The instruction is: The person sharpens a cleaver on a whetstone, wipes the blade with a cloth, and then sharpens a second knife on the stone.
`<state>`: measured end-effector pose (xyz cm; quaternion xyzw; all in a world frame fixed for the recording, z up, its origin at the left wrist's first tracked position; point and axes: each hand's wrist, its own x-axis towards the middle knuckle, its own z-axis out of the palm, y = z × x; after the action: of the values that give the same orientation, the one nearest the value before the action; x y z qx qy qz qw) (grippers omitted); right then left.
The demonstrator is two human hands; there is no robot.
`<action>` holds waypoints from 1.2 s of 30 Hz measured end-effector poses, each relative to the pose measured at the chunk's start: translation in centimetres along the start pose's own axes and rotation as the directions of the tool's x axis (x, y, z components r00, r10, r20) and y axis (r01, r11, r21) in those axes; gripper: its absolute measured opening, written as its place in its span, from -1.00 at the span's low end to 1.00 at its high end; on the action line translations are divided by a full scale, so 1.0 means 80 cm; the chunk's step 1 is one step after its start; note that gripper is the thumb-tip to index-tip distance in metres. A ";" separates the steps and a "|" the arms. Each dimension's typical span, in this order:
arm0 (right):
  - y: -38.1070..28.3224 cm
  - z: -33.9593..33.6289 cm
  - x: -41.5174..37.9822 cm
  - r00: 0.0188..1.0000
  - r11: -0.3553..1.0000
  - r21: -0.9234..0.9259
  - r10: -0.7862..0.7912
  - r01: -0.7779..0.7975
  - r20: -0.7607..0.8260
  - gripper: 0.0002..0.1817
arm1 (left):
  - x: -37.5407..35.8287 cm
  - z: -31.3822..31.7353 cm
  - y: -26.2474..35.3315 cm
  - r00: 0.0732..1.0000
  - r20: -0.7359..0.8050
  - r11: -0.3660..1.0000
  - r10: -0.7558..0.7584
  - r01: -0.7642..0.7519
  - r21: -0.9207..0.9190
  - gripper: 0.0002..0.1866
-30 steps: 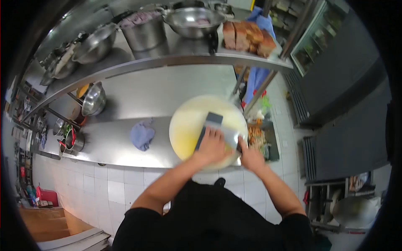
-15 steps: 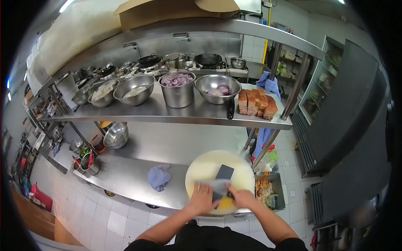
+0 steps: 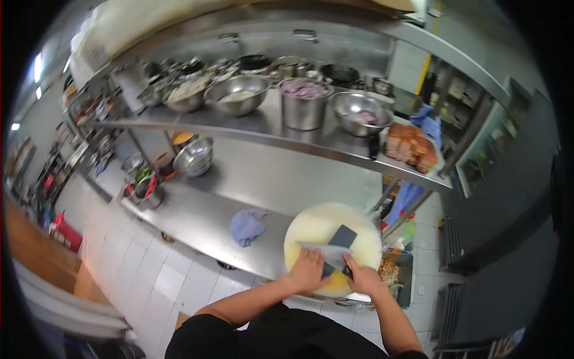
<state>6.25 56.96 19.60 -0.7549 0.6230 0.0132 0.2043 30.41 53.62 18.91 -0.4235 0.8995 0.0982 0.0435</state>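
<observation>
A cleaver (image 3: pixel 330 253) lies across a dark grey sharpening stone (image 3: pixel 344 236) on a round white chopping board (image 3: pixel 299 226). My right hand (image 3: pixel 362 279) is closed around the cleaver's handle, at the blade's right end. On the left, my left hand (image 3: pixel 308 270) rests its outstretched fingers on the flat of the blade. The far end of the stone shows beyond the blade, while its middle is partly hidden under blade and hands. A yellow piece (image 3: pixel 336 281) shows at the stone's near end, between my hands.
Left of the board lies a blue cloth (image 3: pixel 247 227) on the steel counter. The shelf (image 3: pixel 269 133) above carries steel bowls (image 3: pixel 238 94), a pot of sliced onions (image 3: pixel 304 107) and browned meat blocks (image 3: pixel 411 146). A bin of scraps (image 3: pixel 405 281) stands right of the board.
The camera view has tilted and turned, so the scene sits further right and slanted. Both hands stay on the cleaver, whose blade is still across the stone.
</observation>
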 end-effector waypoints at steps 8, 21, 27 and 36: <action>0.055 -0.010 0.029 0.979 0.988 -0.048 0.137 -0.146 -0.154 0.00 | 0.106 0.001 -0.013 0.976 -0.190 0.973 0.107 -0.142 -0.182 -0.05; 0.026 -0.008 -0.048 0.934 0.934 -0.077 0.339 -0.348 -0.116 0.00 | 0.085 0.006 0.040 0.967 -0.093 0.966 0.236 -0.244 -0.088 -0.03; 0.060 0.022 -0.037 0.916 0.934 -0.062 0.328 -0.351 -0.232 0.04 | 0.124 -0.012 0.044 0.972 -0.068 0.971 0.224 -0.228 -0.071 -0.06; 0.015 0.003 0.022 0.981 0.987 -0.029 0.156 -0.160 -0.115 0.05 | 0.069 -0.001 -0.004 0.985 -0.169 0.991 0.021 -0.043 -0.127 -0.01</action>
<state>5.59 55.25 18.60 -0.7064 0.6911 -0.0013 0.1527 27.14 49.20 18.08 -0.4176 0.8984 0.1214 -0.0613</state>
